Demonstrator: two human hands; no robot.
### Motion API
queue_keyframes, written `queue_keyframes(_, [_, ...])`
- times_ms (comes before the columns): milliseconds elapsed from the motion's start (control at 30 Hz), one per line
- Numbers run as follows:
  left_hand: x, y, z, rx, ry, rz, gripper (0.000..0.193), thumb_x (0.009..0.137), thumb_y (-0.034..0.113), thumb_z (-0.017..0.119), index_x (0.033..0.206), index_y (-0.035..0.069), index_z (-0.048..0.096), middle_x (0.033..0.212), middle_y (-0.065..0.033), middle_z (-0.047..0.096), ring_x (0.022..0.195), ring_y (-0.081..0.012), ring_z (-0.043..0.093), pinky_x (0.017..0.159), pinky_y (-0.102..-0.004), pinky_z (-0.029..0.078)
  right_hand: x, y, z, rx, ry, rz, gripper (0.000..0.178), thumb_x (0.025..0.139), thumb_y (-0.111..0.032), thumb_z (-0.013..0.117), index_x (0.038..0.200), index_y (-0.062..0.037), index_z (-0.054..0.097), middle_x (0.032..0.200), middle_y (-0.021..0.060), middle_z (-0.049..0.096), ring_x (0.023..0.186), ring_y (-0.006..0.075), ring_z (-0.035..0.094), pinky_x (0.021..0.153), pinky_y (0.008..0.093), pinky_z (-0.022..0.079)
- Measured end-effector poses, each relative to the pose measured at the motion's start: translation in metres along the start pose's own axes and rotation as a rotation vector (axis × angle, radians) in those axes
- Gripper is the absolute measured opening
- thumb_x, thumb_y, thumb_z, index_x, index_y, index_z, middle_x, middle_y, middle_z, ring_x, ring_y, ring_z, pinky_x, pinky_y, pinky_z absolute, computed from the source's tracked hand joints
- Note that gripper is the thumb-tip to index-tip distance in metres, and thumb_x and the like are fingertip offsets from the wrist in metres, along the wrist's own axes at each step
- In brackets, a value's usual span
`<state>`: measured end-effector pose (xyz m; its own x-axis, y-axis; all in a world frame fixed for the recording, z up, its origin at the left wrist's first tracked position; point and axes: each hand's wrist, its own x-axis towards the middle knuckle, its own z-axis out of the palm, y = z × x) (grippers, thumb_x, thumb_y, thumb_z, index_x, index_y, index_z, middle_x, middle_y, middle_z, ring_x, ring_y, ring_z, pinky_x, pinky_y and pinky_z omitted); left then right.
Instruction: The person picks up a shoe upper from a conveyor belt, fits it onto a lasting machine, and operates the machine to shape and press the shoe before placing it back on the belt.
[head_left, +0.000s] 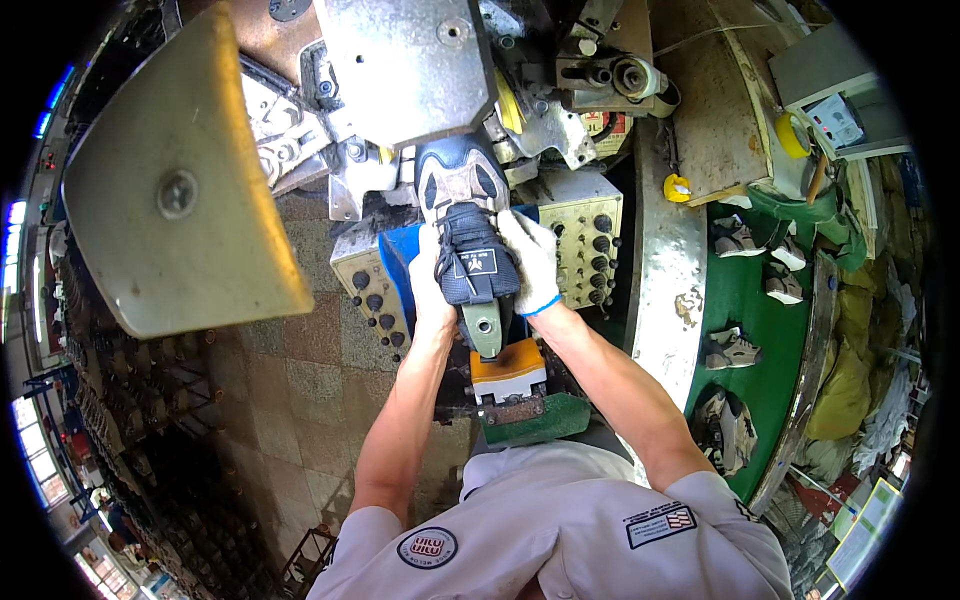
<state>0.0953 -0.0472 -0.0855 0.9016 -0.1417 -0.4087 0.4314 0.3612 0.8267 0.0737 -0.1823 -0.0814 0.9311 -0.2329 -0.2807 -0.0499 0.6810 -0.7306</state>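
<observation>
The left hand (432, 290) and the white-gloved right hand (530, 255) hold one black and grey shoe (467, 222), each grip pinching one side. Its toe is by one big, flat silver plate (405, 75). Two cream boxes (578, 212) with round black knobs (602, 243) are near.

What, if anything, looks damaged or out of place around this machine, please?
The pale metal strip beside the green belt has a blotchy brownish patch, possibly worn or flaking, unlike the plainer surface around it.
</observation>
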Motion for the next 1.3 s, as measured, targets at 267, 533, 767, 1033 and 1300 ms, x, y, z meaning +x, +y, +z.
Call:
queue_keyframes(267, [0.005, -0.016, -0.017, 0.027, 0.057, 0.115, 0.053, 0.107, 0.046, 0.043, 0.086, 0.006, 0.070, 0.074, 0.0054, 0.060, 0.065, -0.0042, 0.051, 0.059, -0.0223, 0.043, -0.008, -0.004, 0.007, -0.228, 0.025, -0.102, 0.033, 0.102, -0.029, 0.058, 0.101, 0.0014, 0.070, 0.086, 0.0009, 0.068, 0.074, 0.0060, 0.059, 0.066, 0.0233, 0.048])
queue_keyframes(533, [-0.004, 0.003, -0.006, 0.165, 0.004, 0.223, 0.052, 0.107, 0.048, 0.042, 0.103, 0.004, 0.070, 0.086, 0.0037, 0.064, 0.072, -0.0081, 0.055, 0.072, -0.0248, 0.047, 0.003, 0.002, -0.006, -0.146, 0.022, -0.106, 0.039, 0.097, -0.035, 0.067, 0.109, 0.0021, 0.071, 0.100, 0.0035, 0.071, 0.087, 0.0104, 0.062, 0.081, 0.0268, 0.050])
queue_keyframes(767, [-0.098, -0.135, -0.120, 0.839, 0.498, 0.038, 0.077, 0.085, 0.044, 0.073, 0.137, -0.009, 0.050, 0.115, -0.0268, 0.068, 0.108, -0.0392, 0.066, 0.094, -0.0437, 0.051, -0.105, -0.062, -0.103, -0.715, 0.013, -0.323, 0.047, 0.106, -0.024, 0.038, 0.142, 0.0059, 0.041, 0.130, 0.0256, 0.059, 0.109, 0.0341, 0.067, 0.088, 0.0400, 0.061])
queue_keyframes(1033, [-0.094, -0.203, -0.100, 0.941, 0.612, -0.246, 0.094, 0.069, 0.034, 0.084, 0.136, -0.013, 0.038, 0.117, -0.0346, 0.063, 0.107, -0.0480, 0.063, 0.094, -0.0472, 0.051, -0.169, -0.073, -0.141, -0.416, 0.347, -0.114, 0.046, 0.101, -0.024, 0.057, 0.134, 0.0070, 0.048, 0.128, 0.0252, 0.061, 0.106, 0.0385, 0.068, 0.077, 0.0414, 0.060])
queue_keyframes(1300, [-0.157, -0.104, -0.111, 0.667, 0.297, -0.082, 0.066, 0.061, 0.011, 0.087, 0.120, -0.007, 0.064, 0.098, -0.0123, 0.074, 0.084, -0.0161, 0.068, 0.080, -0.0313, 0.055, -0.165, -0.078, -0.129, -0.429, 0.187, -0.078, 0.048, 0.099, -0.023, 0.060, 0.132, 0.0096, 0.048, 0.130, 0.0296, 0.059, 0.107, 0.0388, 0.068, 0.082, 0.0420, 0.059])
